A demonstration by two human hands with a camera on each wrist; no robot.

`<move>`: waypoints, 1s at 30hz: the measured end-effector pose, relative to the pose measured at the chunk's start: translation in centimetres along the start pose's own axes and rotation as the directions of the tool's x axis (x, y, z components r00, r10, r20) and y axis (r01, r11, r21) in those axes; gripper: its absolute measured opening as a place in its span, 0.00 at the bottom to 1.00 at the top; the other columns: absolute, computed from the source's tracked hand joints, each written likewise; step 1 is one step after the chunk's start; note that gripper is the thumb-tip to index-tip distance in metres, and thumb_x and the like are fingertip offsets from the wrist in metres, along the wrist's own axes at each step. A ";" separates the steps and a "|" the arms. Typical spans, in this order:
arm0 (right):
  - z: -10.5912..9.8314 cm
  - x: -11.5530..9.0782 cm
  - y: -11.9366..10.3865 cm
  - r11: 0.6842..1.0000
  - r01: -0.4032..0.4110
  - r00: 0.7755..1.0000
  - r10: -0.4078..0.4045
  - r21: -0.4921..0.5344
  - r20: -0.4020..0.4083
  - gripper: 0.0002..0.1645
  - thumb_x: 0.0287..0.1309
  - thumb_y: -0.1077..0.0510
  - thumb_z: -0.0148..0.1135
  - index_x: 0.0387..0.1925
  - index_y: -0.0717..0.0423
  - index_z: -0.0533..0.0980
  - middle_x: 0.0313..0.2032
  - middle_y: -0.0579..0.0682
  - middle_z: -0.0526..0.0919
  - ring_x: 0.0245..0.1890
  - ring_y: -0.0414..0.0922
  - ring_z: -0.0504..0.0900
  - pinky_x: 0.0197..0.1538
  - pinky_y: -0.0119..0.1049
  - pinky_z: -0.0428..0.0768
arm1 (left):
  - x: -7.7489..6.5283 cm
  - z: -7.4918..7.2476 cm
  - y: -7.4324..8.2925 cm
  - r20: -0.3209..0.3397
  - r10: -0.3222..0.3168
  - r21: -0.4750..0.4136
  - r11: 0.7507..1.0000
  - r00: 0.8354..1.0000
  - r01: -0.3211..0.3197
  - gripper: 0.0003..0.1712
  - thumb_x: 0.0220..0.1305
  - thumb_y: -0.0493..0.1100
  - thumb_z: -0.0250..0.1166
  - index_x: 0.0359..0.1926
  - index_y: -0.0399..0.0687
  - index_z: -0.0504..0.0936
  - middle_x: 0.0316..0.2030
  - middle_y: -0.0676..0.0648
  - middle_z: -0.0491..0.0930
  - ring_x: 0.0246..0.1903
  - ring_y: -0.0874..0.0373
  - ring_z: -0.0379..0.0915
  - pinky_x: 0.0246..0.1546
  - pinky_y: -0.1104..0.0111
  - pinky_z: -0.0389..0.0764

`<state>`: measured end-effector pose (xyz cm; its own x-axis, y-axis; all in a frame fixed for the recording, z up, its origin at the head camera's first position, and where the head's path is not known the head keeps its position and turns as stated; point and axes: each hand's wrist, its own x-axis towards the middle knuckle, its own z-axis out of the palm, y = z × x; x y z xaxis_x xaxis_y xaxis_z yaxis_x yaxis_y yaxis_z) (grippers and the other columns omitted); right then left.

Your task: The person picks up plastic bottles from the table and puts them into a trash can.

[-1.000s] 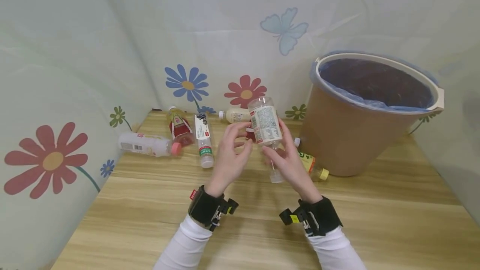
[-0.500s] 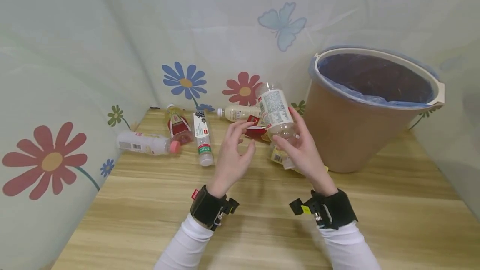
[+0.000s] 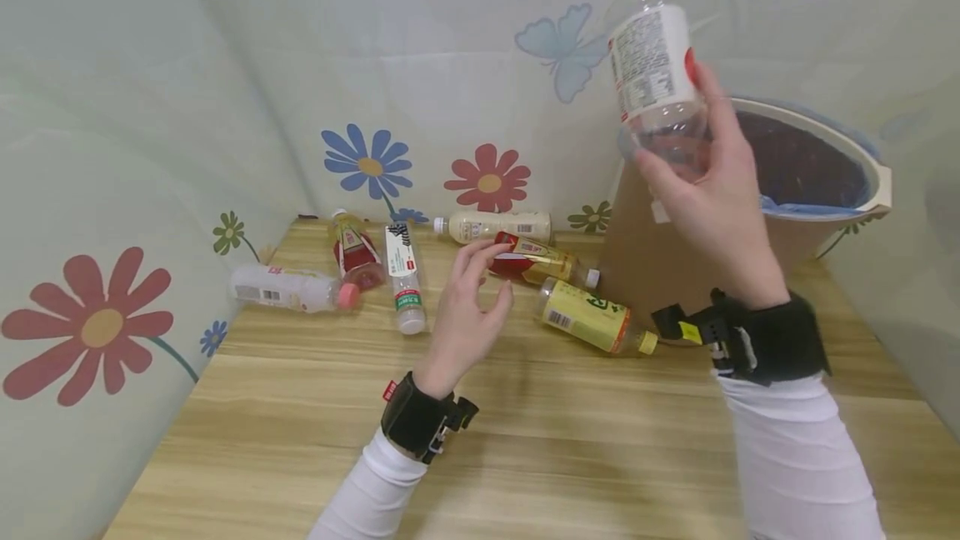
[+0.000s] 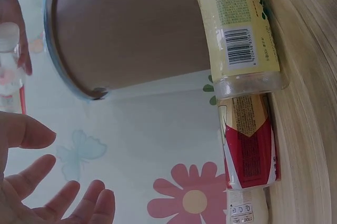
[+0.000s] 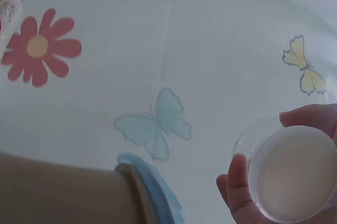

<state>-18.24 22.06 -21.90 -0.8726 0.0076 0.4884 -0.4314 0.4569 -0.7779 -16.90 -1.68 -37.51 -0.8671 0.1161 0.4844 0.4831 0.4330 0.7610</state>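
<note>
My right hand (image 3: 720,190) grips a clear plastic bottle (image 3: 652,65) with a white printed label, raised in front of the bin's left rim. Its base points up; the white cap (image 5: 295,174) faces the camera in the right wrist view. Fingers and thumb wrap the bottle near its cap end. My left hand (image 3: 465,319) is held over the wooden table with loosely bent fingers and nothing in them. Beside it lie a bottle with a red and yellow label (image 3: 536,261) and a yellow-labelled bottle (image 3: 585,317) with a yellow cap.
A brown bin (image 3: 652,273) with a blue liner stands at the right. Along the back lies a cream bottle (image 3: 495,227). Further left are a clear bottle (image 3: 405,277), a bottle with red contents (image 3: 354,248) and a pink-capped bottle (image 3: 285,287).
My right hand has lifted the clear bottle up and to the right, from over the table to the bin's rim. My left hand has stayed nearly still.
</note>
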 end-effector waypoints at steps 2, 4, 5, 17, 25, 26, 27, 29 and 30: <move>-1.2 1.0 -0.2 0.998 -0.006 0.999 0.003 -0.063 -0.053 0.51 0.63 0.62 0.61 0.79 0.30 0.48 0.72 0.51 0.64 0.58 0.46 0.78 0.44 0.18 0.81 | 0.0 0.0 0.1 -0.002 0.009 0.009 1.000 1.000 -0.009 0.29 0.63 0.34 0.63 0.66 0.45 0.73 0.68 0.42 0.67 0.62 0.47 0.72 0.59 0.53 0.80; -2.4 1.9 -0.1 0.992 -0.026 0.995 0.014 -0.127 -0.097 0.51 0.61 0.61 0.60 0.78 0.30 0.49 0.73 0.49 0.63 0.59 0.44 0.75 0.43 0.17 0.79 | 0.0 -0.1 0.1 -0.003 0.020 0.018 1.000 1.000 -0.020 0.29 0.63 0.33 0.63 0.66 0.45 0.73 0.68 0.42 0.67 0.63 0.46 0.71 0.60 0.53 0.79; -2.9 2.3 0.0 0.986 -0.032 0.994 0.014 -0.164 -0.113 0.51 0.61 0.60 0.60 0.78 0.30 0.49 0.73 0.48 0.63 0.59 0.44 0.74 0.44 0.17 0.78 | 0.0 -0.1 0.1 -0.002 0.026 0.026 0.999 1.000 -0.026 0.30 0.62 0.33 0.64 0.66 0.45 0.73 0.68 0.41 0.67 0.64 0.46 0.71 0.62 0.53 0.79; -6.7 5.5 2.8 0.819 -0.164 0.978 0.207 -0.549 0.017 0.52 0.57 0.60 0.56 0.80 0.57 0.45 0.70 0.72 0.60 0.63 0.67 0.63 0.56 0.62 0.71 | 0.0 -0.1 0.3 0.015 0.037 0.051 0.998 0.999 -0.038 0.30 0.62 0.33 0.65 0.66 0.44 0.74 0.68 0.41 0.66 0.66 0.45 0.70 0.65 0.52 0.77; -7.1 5.1 5.4 0.750 -0.142 0.951 0.285 -0.646 0.121 0.49 0.59 0.56 0.55 0.78 0.60 0.47 0.62 0.77 0.63 0.55 0.71 0.65 0.45 0.65 0.70 | -0.1 -0.2 0.2 0.045 0.013 0.055 0.998 0.999 -0.015 0.29 0.64 0.35 0.64 0.66 0.46 0.73 0.69 0.43 0.65 0.68 0.46 0.68 0.68 0.54 0.74; -7.1 5.0 5.6 0.745 -0.148 0.947 0.297 -0.651 0.125 0.49 0.60 0.56 0.55 0.79 0.59 0.46 0.62 0.78 0.62 0.54 0.71 0.66 0.46 0.66 0.70 | -0.1 -0.2 0.2 0.047 0.012 0.054 0.998 0.999 -0.015 0.29 0.64 0.35 0.64 0.66 0.46 0.73 0.69 0.43 0.65 0.68 0.47 0.68 0.68 0.54 0.74; -7.1 4.9 5.8 0.741 -0.150 0.944 0.304 -0.654 0.127 0.49 0.60 0.55 0.54 0.79 0.58 0.46 0.62 0.78 0.62 0.54 0.71 0.66 0.45 0.66 0.70 | -0.1 -0.2 0.1 0.048 0.012 0.052 0.999 0.999 -0.015 0.29 0.64 0.35 0.64 0.66 0.46 0.73 0.69 0.43 0.65 0.68 0.47 0.68 0.68 0.54 0.74; -7.0 4.8 6.2 0.737 -0.154 0.941 0.313 -0.658 0.129 0.50 0.60 0.55 0.53 0.79 0.56 0.45 0.62 0.79 0.62 0.54 0.71 0.66 0.45 0.67 0.70 | -0.1 -0.2 0.1 0.049 0.011 0.048 0.999 0.999 -0.014 0.29 0.64 0.35 0.64 0.66 0.47 0.73 0.69 0.44 0.65 0.68 0.47 0.68 0.68 0.54 0.74; -6.9 4.7 6.3 0.735 -0.160 0.940 0.318 -0.659 0.127 0.50 0.60 0.55 0.53 0.79 0.56 0.45 0.62 0.79 0.61 0.54 0.72 0.65 0.45 0.67 0.69 | -0.1 -0.2 0.1 0.049 0.011 0.045 0.999 0.999 -0.014 0.29 0.64 0.35 0.64 0.66 0.47 0.73 0.69 0.44 0.65 0.68 0.47 0.68 0.68 0.54 0.74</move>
<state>-23.45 31.15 -21.75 -0.9860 0.0396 0.1618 -0.0268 0.9210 -0.3887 -16.77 -1.84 -37.40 -0.8664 0.1645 0.4715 0.4889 0.4715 0.7339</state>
